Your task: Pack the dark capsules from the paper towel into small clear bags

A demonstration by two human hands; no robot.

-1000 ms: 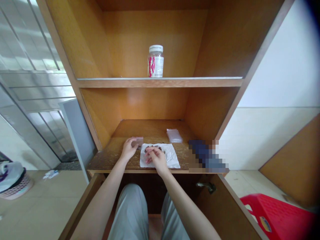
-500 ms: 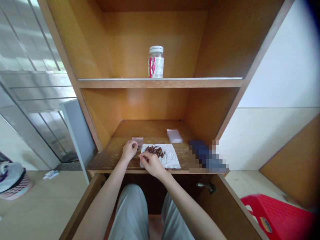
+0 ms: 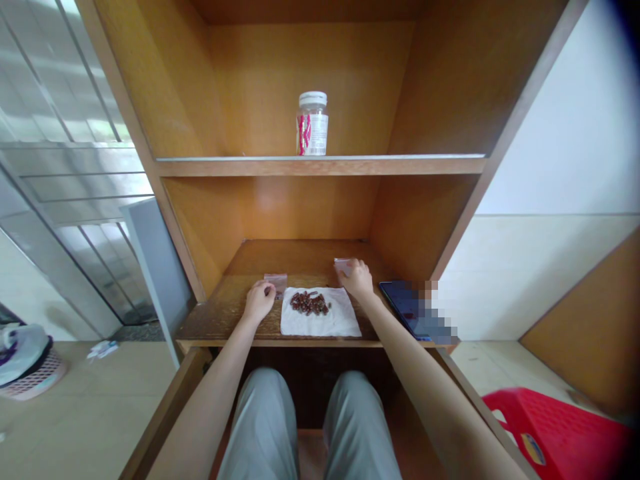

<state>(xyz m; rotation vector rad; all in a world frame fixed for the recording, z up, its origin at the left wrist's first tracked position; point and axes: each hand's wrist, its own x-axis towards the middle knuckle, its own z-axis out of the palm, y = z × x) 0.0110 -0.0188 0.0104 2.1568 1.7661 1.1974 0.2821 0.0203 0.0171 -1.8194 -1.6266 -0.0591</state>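
A white tissue (image 3: 330, 320) lies on the lower wooden shelf (image 3: 220, 313) with a small heap of dark brown capsules (image 3: 309, 303) on it. My left hand (image 3: 259, 300) rests curled on the shelf just left of the tissue, its fingertips on a small clear plastic bag (image 3: 277, 279). My right hand (image 3: 357, 278) has reached to the back right and lies over a stack of small clear bags (image 3: 341, 264), fingers bent down on them. Whether it grips one is hidden.
A clear bottle with a white cap and pink label (image 3: 312, 124) stands on the upper shelf. A dark phone (image 3: 406, 308) lies at the shelf's right edge. A red plastic stool (image 3: 555, 433) is at the lower right, a basket (image 3: 25, 363) on the floor far left.
My right hand left the capsules on the tissue and moved right and back onto the stack of clear bags. The left hand stayed by the small bag.
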